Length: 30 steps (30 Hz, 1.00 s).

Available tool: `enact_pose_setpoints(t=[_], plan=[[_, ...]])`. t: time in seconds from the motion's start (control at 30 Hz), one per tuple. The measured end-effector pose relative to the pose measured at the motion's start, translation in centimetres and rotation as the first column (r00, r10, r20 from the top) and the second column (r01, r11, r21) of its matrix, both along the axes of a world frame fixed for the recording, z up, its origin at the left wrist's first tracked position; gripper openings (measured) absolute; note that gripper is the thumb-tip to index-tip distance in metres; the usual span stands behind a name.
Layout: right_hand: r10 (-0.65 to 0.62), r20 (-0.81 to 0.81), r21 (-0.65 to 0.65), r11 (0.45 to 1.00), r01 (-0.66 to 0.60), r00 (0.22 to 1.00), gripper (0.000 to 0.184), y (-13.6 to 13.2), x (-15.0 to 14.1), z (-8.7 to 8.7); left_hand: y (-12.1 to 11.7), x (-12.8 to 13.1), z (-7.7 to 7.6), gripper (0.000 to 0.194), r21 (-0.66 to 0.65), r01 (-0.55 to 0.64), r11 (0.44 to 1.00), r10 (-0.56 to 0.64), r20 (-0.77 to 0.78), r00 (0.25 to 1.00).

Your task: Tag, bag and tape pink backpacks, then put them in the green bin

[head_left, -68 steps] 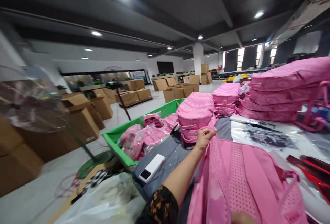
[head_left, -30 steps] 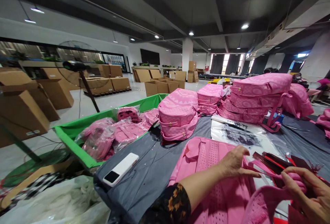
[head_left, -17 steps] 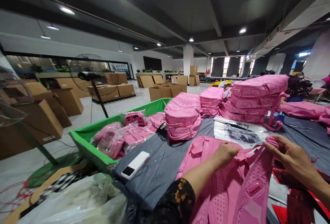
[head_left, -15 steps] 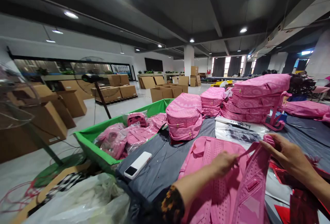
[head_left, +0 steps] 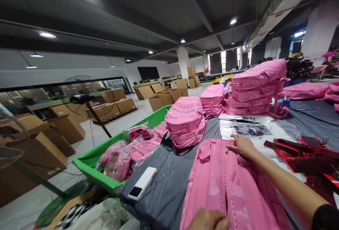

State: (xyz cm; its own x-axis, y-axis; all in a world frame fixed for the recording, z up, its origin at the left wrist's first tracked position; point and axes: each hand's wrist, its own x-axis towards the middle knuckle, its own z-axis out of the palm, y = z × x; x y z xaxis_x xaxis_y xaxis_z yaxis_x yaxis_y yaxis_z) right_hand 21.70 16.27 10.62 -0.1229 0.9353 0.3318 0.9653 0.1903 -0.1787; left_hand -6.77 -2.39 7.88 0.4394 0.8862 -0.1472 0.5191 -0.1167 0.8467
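A pink backpack [head_left: 225,184] lies back side up on the grey table cover [head_left: 169,180] in front of me. My right hand [head_left: 241,145] rests flat on its far top edge, fingers stretched out. My left hand [head_left: 209,221] shows only at the bottom edge of the view, curled closed at the backpack's near end. The pink shoulder straps lie flat along the bag.
A white phone [head_left: 142,188] lies on the cover to the left. A green bin [head_left: 90,171] holds bagged pink items [head_left: 124,152]. A standing pink backpack [head_left: 185,122], stacked backpacks [head_left: 255,89], a printed plastic sheet [head_left: 249,129] and red shiny pieces [head_left: 304,152] surround it. Cardboard boxes [head_left: 39,152] and a fan [head_left: 79,99] stand on the floor.
Both hands let go of the strap they were pulling. The backpack now lies flat, my right hand spread on its top and my left hand drawn back to its near end.
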Motion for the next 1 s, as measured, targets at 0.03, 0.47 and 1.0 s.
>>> enact_pose_setpoints(t=[0.03,0.47,1.0], plan=[[-0.009,0.002,0.014,1.000,0.009,1.000,0.052,-0.1,0.0,-0.8,1.5,-0.6,1.1,0.047,0.154,-0.007,0.988,0.022,-0.097,0.995],[0.208,-0.039,0.438,0.883,-0.170,0.977,0.050,-2.3,2.1,-5.2,19.1,6.4,-0.5,0.062,0.634,-0.161,0.757,0.227,-0.024,0.974],[0.357,0.138,0.511,0.774,-0.375,0.924,0.046,-9.8,1.1,-9.0,10.0,3.4,-5.1,0.026,0.732,-0.169,0.660,0.357,-0.107,0.928]])
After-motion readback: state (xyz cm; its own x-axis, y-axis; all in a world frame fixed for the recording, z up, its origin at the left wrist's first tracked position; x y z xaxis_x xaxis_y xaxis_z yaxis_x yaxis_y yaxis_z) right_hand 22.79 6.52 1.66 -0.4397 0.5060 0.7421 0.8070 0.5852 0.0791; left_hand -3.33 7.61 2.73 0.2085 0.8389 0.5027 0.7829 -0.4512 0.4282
